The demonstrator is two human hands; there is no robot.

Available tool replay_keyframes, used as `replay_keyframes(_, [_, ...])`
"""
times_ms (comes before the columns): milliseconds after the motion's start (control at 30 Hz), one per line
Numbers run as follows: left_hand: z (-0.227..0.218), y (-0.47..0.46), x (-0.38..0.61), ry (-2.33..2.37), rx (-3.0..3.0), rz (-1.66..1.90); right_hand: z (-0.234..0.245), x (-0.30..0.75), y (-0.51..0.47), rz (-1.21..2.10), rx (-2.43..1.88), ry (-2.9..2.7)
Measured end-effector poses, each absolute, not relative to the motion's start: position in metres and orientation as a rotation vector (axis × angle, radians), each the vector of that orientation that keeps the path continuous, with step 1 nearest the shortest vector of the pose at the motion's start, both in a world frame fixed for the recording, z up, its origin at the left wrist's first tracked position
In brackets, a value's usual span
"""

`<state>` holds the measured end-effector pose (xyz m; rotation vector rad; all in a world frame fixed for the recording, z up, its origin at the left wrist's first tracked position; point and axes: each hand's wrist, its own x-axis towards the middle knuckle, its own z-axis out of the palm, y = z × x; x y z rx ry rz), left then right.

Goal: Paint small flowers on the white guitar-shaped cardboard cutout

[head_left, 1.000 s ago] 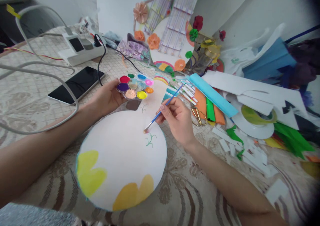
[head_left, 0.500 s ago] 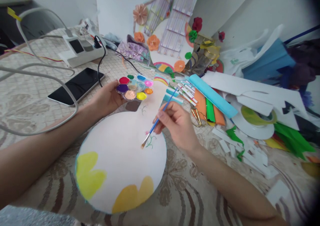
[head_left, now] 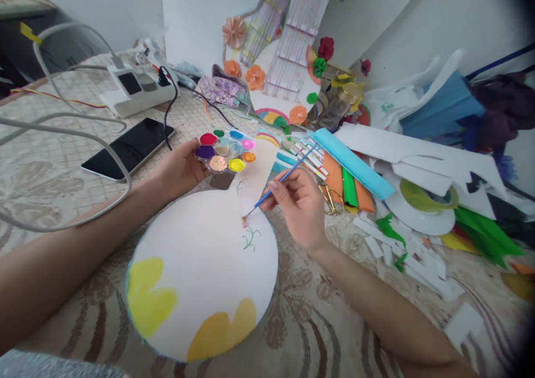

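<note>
My right hand (head_left: pixel 297 202) pinches a thin blue paintbrush (head_left: pixel 281 182), its tip touching the white round board (head_left: pixel 200 255) just above a small green plant drawing (head_left: pixel 251 237). The board carries a yellow heart shape (head_left: pixel 148 299) and an orange heart shape (head_left: pixel 221 328) near its lower edge. My left hand (head_left: pixel 179 169) grips a small round paint palette (head_left: pixel 225 150) with several colour wells, held just beyond the board's far edge.
A black phone (head_left: pixel 127 147) and a white power strip (head_left: pixel 140 85) with cables lie at the left. Scissors (head_left: pixel 330 197), coloured paper strips, a light-blue roll (head_left: pixel 353 163), a tape ring (head_left: pixel 426 205) and paper scraps crowd the right. A decorated paper guitar (head_left: pixel 280 54) leans at the back.
The brush tip went down the board beside the green drawing, then came back up above it, where a small pink mark now shows. My left hand kept the palette still.
</note>
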<state>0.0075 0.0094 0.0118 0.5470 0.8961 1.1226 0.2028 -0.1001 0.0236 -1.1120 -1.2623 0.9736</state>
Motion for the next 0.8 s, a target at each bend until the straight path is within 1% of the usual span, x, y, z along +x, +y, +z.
replay_keyframes(67, [0.0122,0.0091,0.0075,0.9,0.545,1.121,0.0281,0.2034,-0.1022,0.97,-1.111,-1.252])
replay_keyframes(167, [0.0125,0.009,0.0081,0.908,0.546,1.115,0.0303,0.2024,-0.1053,1.218,-1.114,-1.31])
replay_keyframes(233, [0.0124,0.0089,0.0088,0.906,0.551,1.114,0.0282,0.202,-0.105,1.275,-1.128,-1.335])
replay_keyframes(367, [0.0127,0.008,0.0091,0.893,0.551,1.119,0.0242,0.205,-0.0994,1.026,-1.133,-1.284])
replay_keyframes(400, [0.0129,0.0078,0.009,0.893,0.55,1.115,0.024,0.2056,-0.0985,1.018,-1.126,-1.28])
replay_keyframes(533, [0.0129,0.0077,0.0084,0.915,0.527,1.111,0.024,0.2051,-0.0987,1.179,-1.118,-1.349])
replay_keyframes(700, [0.012,0.0087,0.0083,0.904,0.511,1.116,0.0265,0.2058,-0.0987,0.935,-1.127,-1.326])
replay_keyframes(800, [0.0122,0.0087,0.0079,0.925,0.504,1.111,0.0271,0.2058,-0.0986,1.057,-1.109,-1.347])
